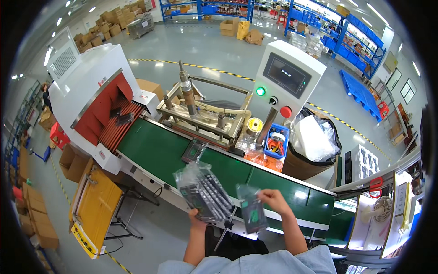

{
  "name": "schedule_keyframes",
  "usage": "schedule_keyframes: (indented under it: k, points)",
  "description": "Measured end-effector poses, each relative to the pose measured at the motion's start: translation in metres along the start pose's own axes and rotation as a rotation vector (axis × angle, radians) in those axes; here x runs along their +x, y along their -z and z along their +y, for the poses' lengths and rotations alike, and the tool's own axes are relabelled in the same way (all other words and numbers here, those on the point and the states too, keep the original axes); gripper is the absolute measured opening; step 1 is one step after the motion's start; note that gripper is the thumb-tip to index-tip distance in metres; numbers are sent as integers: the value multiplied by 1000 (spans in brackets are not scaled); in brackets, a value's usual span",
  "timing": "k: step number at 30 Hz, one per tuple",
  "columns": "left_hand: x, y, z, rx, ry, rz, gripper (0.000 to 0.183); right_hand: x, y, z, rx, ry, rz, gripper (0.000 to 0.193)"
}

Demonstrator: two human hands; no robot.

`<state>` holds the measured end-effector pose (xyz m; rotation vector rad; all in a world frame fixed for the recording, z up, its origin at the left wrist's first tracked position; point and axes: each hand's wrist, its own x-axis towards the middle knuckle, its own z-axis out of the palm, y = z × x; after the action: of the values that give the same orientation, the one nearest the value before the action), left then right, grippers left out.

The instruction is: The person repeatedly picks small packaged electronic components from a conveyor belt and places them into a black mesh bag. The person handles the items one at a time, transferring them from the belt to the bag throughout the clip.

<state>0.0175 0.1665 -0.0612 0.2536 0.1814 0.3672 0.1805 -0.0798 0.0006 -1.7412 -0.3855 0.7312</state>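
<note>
My left hand (197,218) is closed on the near lower corner of a stack of bagged black boxes (207,194), several of them side by side in clear plastic. The stack is tilted over the near edge of the green conveyor belt (157,145). Pinched at its upper right edge by my right hand (273,201), a single bagged black box (253,212) with a green patch hangs in loose clear film. Another dark bagged box (192,150) lies on the belt beyond the stack. Farther left, a wrapped dark item (124,119) rests on the rollers at the tunnel mouth.
At the left stands a white tunnel machine (98,86) with red flaps. A metal sealing frame (187,109) and a control panel (287,68) line the belt's far side, with a blue tool basket (276,140) and lined bin (315,141). A yellow board (98,208) is at left.
</note>
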Motion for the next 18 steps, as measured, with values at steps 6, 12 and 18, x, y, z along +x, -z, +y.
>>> schedule_keyframes:
  k: [6, 12, 18]
  points:
    - [-6, 5, 18, -52, -16, 1, 72, 81, 67, 112, -26, -88, 609, 24]
    - [-43, 26, 12, 80, 90, 243, 65, 127, 39, 134, -388, -82, 946, 27]
    - [-55, 23, -3, -8, 196, 179, 63, 137, 21, 138, -437, -185, 1067, 29]
